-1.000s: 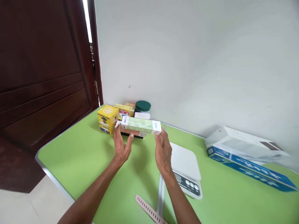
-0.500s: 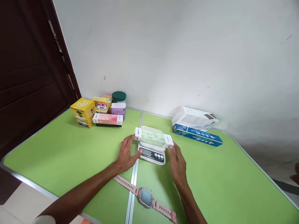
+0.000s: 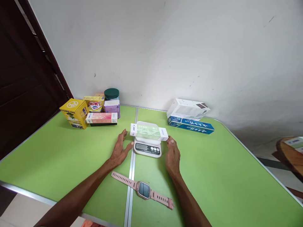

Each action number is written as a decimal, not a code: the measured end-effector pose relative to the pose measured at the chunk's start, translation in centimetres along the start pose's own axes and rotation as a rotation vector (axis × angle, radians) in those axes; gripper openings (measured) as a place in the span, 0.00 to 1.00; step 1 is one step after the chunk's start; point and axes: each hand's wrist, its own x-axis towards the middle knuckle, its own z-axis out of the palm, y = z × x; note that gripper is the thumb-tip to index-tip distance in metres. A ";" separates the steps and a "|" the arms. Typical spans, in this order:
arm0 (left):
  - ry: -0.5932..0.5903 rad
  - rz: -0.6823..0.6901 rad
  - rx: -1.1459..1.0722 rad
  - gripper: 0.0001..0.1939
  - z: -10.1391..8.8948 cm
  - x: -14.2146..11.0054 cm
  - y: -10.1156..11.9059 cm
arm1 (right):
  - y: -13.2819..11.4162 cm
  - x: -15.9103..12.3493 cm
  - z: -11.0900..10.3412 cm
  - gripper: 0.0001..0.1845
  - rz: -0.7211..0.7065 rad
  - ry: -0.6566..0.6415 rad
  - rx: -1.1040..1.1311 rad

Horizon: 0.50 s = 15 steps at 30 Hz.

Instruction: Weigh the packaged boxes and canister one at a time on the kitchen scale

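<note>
Head-height view, forward and down

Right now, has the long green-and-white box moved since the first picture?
Yes, to the right: first held left of the scale, the green-and-white box is now across it.

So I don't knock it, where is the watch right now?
In the head view, the watch lies low, near centre, on the green table, nearer the person than the scale, its left strap crossing the metal seam.

We record a smooth, satin-finished desk (image 3: 213,170) with metal edging; glossy plastic on the scale (image 3: 148,149) at centre; smooth printed cardboard on the yellow box (image 3: 74,113) at ten o'clock.
</note>
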 end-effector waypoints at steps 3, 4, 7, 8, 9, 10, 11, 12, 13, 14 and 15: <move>0.012 -0.013 -0.012 0.43 -0.1 0.0 -0.1 | 0.4 0.1 -0.1 0.42 0.074 0.012 0.047; 0.013 -0.011 -0.009 0.43 -0.1 0.0 -0.1 | 0.4 0.1 -0.1 0.42 0.079 0.016 0.061; 0.005 0.025 0.022 0.43 0.0 0.2 0.1 | -0.1 -0.1 0.0 0.40 0.054 0.010 0.097; -0.005 0.044 0.044 0.43 0.1 0.3 0.3 | -0.4 -0.2 0.0 0.39 0.033 0.006 0.093; -0.021 0.061 0.073 0.43 0.2 0.4 0.4 | -0.7 -0.3 0.1 0.39 0.008 0.000 0.083; -0.039 0.075 0.104 0.42 0.3 0.4 0.7 | -1.1 -0.4 0.2 0.39 -0.016 -0.006 0.069; -0.055 0.083 0.133 0.42 0.4 0.5 0.9 | -1.4 -0.5 0.2 0.39 -0.035 -0.012 0.060; -0.065 0.086 0.157 0.42 0.6 0.6 1.2 | -1.7 -0.5 0.2 0.39 -0.045 -0.018 0.061; -0.071 0.088 0.174 0.42 0.8 0.7 1.6 | -2.0 -0.5 0.2 0.39 -0.047 -0.024 0.070; -0.074 0.092 0.187 0.42 1.1 0.9 2.0 | -2.2 -0.4 0.1 0.39 -0.043 -0.028 0.085; -0.078 0.103 0.198 0.42 1.4 1.2 2.4 | -2.4 -0.2 -0.2 0.39 -0.038 -0.025 0.101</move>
